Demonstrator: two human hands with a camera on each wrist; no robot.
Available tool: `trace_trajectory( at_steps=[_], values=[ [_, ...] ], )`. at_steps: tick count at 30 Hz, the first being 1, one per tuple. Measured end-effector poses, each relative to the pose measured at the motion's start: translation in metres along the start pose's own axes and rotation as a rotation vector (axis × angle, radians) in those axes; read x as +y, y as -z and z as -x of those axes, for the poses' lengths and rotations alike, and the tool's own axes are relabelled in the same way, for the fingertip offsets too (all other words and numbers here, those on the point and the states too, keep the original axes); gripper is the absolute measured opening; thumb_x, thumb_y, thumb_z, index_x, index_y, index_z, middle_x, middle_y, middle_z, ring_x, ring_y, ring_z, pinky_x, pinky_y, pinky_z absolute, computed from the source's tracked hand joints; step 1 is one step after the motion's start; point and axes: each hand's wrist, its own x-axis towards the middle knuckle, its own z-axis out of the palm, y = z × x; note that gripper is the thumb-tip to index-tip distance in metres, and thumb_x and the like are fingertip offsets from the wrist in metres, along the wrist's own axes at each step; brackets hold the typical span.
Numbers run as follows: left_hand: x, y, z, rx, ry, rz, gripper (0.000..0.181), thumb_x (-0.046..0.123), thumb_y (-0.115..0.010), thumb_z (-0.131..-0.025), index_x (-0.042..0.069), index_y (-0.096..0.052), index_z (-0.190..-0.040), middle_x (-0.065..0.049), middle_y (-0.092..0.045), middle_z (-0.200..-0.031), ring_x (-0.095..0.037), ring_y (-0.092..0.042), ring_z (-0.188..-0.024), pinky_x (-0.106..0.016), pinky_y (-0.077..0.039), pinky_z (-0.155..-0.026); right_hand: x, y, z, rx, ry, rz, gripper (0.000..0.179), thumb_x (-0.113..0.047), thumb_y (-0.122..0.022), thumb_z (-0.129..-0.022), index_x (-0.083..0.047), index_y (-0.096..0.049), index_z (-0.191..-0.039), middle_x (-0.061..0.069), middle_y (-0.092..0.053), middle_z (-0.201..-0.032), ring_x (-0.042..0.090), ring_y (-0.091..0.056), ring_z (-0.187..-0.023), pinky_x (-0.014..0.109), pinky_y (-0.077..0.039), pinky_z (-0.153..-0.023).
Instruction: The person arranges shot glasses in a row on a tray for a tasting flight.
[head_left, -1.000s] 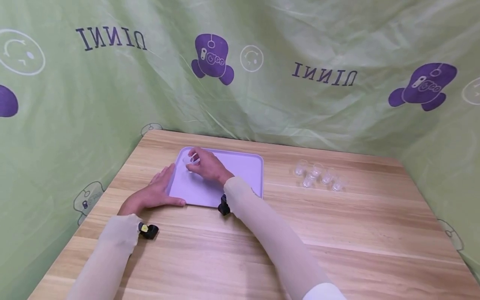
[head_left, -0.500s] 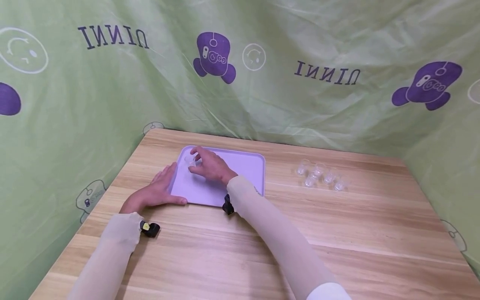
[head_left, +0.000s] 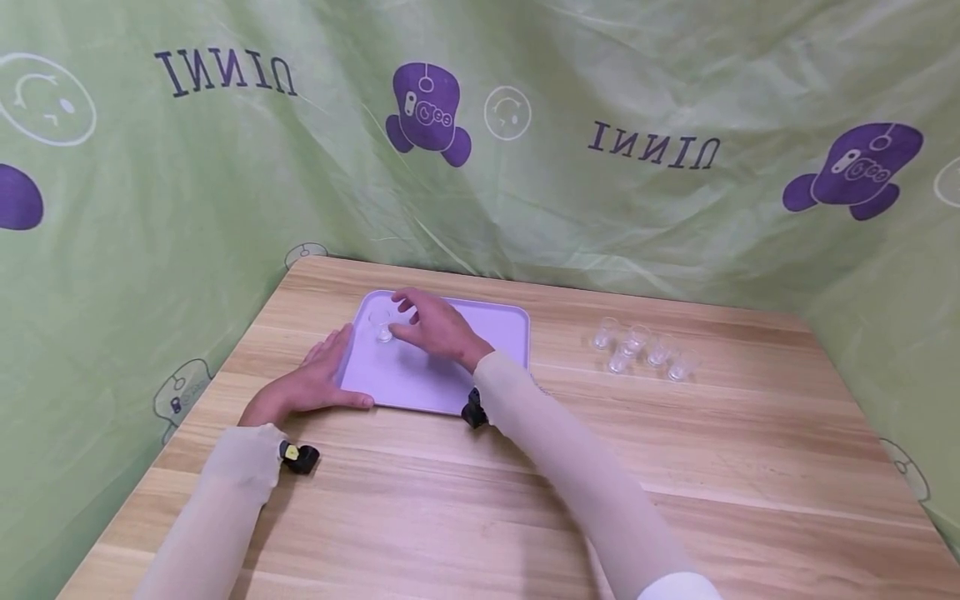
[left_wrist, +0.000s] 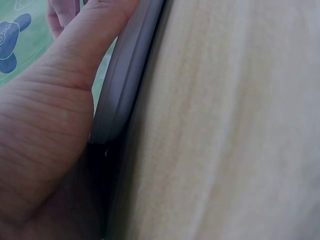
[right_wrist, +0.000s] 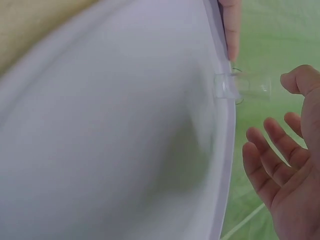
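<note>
A small clear glass [head_left: 384,333] stands upright on the light purple tray [head_left: 405,387], near its left end. My right hand [head_left: 441,327] is beside the glass on its right, with thumb and fingers spread apart. In the right wrist view a gap shows between the glass [right_wrist: 227,86] and the right hand [right_wrist: 295,165]. Faint curved edges show behind this glass; whether they belong to a second one I cannot tell. My left hand [head_left: 311,387] rests along the tray's left side, fingers stretched, the thumb at its front edge. The left wrist view shows the tray's rim [left_wrist: 122,75] against this hand.
Several small clear glasses [head_left: 633,340] stand in a loose group on the wooden table [head_left: 720,450], right of the tray. A green printed cloth [head_left: 540,217] hangs behind the table and at both sides.
My right hand has let go of the glass and drawn back to the right, fingers spreading. The glass stays on the tray. My left hand keeps its place.
</note>
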Motion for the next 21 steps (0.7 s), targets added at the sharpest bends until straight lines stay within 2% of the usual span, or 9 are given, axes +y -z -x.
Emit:
trace_trajectory(
  at_steps=[11, 21],
  values=[
    [0.000, 0.000, -0.001, 0.000, 0.003, -0.003, 0.140, 0.055, -0.085, -0.078, -0.006, 0.011, -0.160, -0.029, 0.007, -0.167, -0.046, 0.008, -0.153, -0.062, 0.003, -0.121, 0.014, 0.026, 0.025, 0.042, 0.028, -0.042, 0.048, -0.027, -0.071, -0.098, -0.007, -0.058, -0.140, 0.012, -0.066, -0.128, 0.020, -0.065, -0.108, 0.031, -0.053, -0.090],
    [-0.002, -0.002, -0.002, 0.006, 0.000, 0.001, 0.141, 0.054, -0.086, -0.077, -0.005, 0.011, -0.160, -0.029, 0.006, -0.168, -0.045, 0.008, -0.153, -0.061, 0.003, -0.121, 0.021, 0.049, 0.056, 0.117, 0.098, -0.035, 0.037, -0.023, -0.073, -0.098, -0.007, -0.063, -0.130, 0.013, -0.069, -0.122, 0.022, -0.066, -0.104, 0.045, -0.054, -0.094]
  ],
)
